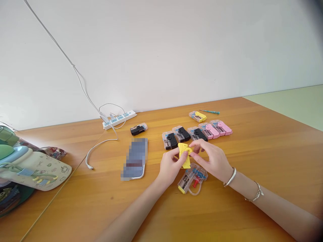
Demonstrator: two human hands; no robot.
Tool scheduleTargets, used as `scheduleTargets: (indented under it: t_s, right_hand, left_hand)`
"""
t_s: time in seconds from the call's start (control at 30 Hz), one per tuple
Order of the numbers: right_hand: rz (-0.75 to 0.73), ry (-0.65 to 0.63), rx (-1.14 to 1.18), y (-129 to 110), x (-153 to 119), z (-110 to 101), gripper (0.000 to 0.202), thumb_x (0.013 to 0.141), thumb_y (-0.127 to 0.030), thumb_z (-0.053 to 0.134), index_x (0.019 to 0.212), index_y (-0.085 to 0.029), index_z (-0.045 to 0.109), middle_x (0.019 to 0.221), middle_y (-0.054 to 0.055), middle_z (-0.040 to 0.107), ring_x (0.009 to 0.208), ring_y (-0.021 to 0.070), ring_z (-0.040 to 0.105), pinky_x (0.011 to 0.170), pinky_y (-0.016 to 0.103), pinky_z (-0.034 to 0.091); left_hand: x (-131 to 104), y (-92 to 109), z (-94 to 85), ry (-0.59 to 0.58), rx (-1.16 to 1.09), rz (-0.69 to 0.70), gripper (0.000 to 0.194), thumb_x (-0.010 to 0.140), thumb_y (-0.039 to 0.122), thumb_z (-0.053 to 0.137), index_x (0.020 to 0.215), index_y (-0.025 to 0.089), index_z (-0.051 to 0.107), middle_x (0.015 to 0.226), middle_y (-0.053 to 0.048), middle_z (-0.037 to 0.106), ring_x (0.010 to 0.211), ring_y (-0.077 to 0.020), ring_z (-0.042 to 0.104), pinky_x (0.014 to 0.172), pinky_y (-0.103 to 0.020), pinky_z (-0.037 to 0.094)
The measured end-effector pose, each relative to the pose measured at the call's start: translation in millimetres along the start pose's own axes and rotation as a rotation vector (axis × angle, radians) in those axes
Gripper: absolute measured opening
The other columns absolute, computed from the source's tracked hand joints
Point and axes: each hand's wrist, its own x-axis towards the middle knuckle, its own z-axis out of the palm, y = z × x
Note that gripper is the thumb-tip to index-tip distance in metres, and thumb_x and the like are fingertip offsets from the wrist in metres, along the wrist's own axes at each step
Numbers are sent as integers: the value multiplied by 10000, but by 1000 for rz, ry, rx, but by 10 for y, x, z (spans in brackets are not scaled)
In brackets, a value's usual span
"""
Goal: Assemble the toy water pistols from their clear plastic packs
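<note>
- Left hand (pixel 169 166): clamped on a yellow plastic piece (pixel 186 162), above the tabletop (pixel 264 151).
- Right hand (pixel 214 160): thumb and forefinger slightly apart at the edge of the piece's round part; whether they grip it, I cannot tell.
- In hand, it seems, is fingertip work at that round part; it looks to call for a steady left hold and a light, exact right touch.
- One clear gun body (pixel 186 180) with a red trigger lies just nearer than the hands.
- Black water guns, four: three (pixel 171 140) beyond the hands, one (pixel 138 129) farther left.
- Pink water guns (pixel 223 128), two, far right of the black three.
- Yellow water gun (pixel 199 116), one, farther still.
- One screwdriver (pixel 212 112), one phone (pixel 136 156), one power strip (pixel 119 120).
</note>
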Motion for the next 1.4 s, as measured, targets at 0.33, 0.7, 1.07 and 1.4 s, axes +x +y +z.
scheduleTargets:
  t_s: [0.33, 0.7, 1.07, 1.4]
  right_hand:
    - [190, -266, 469, -30, 16, 20, 232, 892, -343, 398, 704, -209, 425, 626, -34, 430, 572, 111, 426, 523, 228, 395]
    - [215, -87, 364, 3, -5, 43, 190, 833, -371, 505, 952, -225, 479, 873, 38, 566, 848, 190, 553, 711, 335, 486]
    - [636, -70, 955, 117, 96, -15, 188, 801, -410, 506, 840, -233, 556, 938, 42, 646, 889, 222, 597, 749, 368, 501]
    - [641, 83, 1080, 221, 187, -216, 113, 794, -358, 516, 787, -247, 538, 757, 17, 556, 647, 171, 523, 584, 324, 483]
  left_hand:
    - [-21, 13, -4, -3, 186, 86, 279, 837, 341, 439, 690, 154, 586, 664, 8, 566, 627, -114, 469, 591, -205, 384]
    - [-78, 43, 46, 119, 366, 131, 185, 839, 378, 443, 815, 207, 509, 770, 11, 590, 714, -142, 526, 651, -243, 396]
    - [-92, 59, 49, -1, 150, 157, 218, 843, 297, 489, 1045, 226, 448, 1010, -8, 678, 1009, -183, 575, 1003, -409, 280]
    - [-124, 2, 59, -189, 475, 287, 233, 698, 417, 653, 876, 267, 674, 1214, -24, 579, 1215, -269, 393, 1047, -437, 252]
